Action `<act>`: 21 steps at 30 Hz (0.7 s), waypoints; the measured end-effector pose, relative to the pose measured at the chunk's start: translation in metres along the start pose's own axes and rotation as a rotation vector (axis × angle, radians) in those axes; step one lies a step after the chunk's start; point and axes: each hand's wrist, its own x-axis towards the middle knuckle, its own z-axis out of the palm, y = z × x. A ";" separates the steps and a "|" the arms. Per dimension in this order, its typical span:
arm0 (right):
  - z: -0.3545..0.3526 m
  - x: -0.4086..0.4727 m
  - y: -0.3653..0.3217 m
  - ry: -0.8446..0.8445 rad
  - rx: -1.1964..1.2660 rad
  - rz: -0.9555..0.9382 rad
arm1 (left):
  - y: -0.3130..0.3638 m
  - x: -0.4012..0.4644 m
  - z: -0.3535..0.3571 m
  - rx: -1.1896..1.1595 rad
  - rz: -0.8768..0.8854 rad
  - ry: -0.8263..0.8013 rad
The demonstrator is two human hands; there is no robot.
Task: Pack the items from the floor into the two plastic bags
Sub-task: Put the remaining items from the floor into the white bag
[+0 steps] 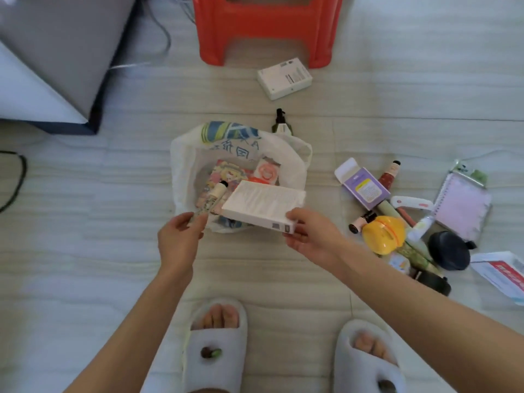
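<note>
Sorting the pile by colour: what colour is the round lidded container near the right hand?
Yellow container, with a thin orange band across it; the head view shows it.

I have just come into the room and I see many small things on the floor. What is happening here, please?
A person stands over an open white plastic bag on the floor and is packing it. The right hand holds a flat white box over the bag, and the left hand holds a small tube at its mouth. Some colourful packets already lie inside. A pile of items waits on the floor at the right, and another white box lies by a red stool.
</note>
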 end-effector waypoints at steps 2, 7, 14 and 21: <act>0.027 0.016 -0.006 -0.044 0.088 0.024 | 0.006 0.017 0.007 0.017 0.042 0.088; 0.066 0.044 -0.019 -0.215 0.153 -0.081 | 0.016 0.034 0.029 0.183 0.278 -0.054; 0.018 0.037 0.005 -0.063 -0.367 -0.206 | -0.018 0.006 0.031 0.508 0.627 -0.284; -0.121 0.004 0.019 0.525 -0.802 -0.537 | -0.055 -0.047 0.072 0.777 0.803 -0.628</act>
